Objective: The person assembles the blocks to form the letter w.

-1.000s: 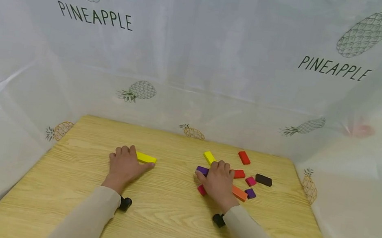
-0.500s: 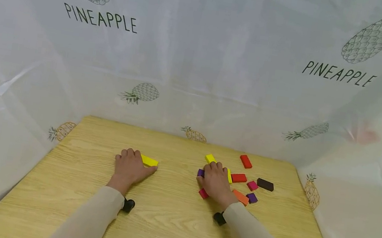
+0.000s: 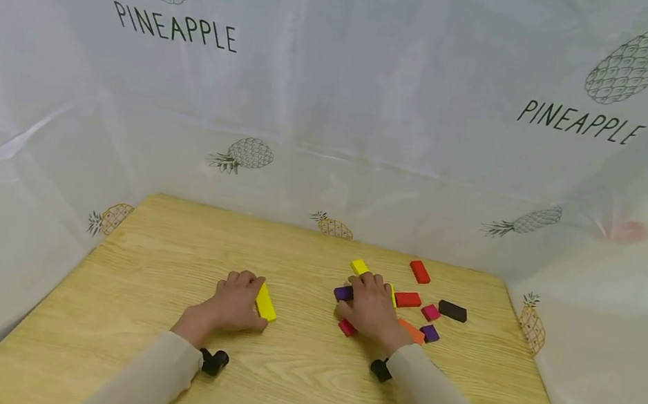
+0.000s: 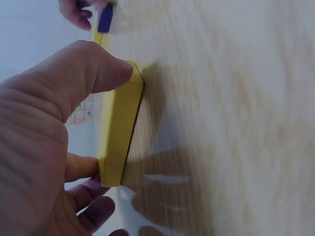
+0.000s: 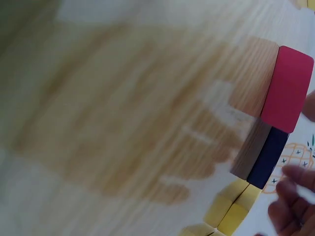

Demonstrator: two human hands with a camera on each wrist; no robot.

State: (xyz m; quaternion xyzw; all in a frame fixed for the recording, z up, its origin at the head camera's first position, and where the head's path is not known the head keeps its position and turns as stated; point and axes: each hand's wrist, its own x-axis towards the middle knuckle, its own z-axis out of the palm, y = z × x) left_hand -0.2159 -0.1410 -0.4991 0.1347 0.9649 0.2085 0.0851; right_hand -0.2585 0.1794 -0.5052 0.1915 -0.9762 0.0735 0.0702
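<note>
Forearms [image 3: 152, 372] extended forward, left grip [image 3: 235, 302] pinching with thumb [image 4: 93, 69] and fingers [image 4: 81, 167], right grip [image 3: 373, 305] palm-down, fingers bent

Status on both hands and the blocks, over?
Left hand: pinching yellow block. Right hand: by purple block, grip unclear. Possibly in the way: orange block alongside.

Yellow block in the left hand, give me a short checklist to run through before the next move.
1. Left hand grip: ok, thumb and a finger are at opposite ends of the yellow block.
2. Gap to the purple block: ok, bare tabletop lies between in the head view.
3. Right hand away from the other blocks: not ok, it is right over several of them.
4. Right hand free of any hold: cannot tell, its grip isn't clear.
5. Orange block fully visible: not ok, the right arm covers part of it.
6. Dark block apart from both hands: ok.
</note>
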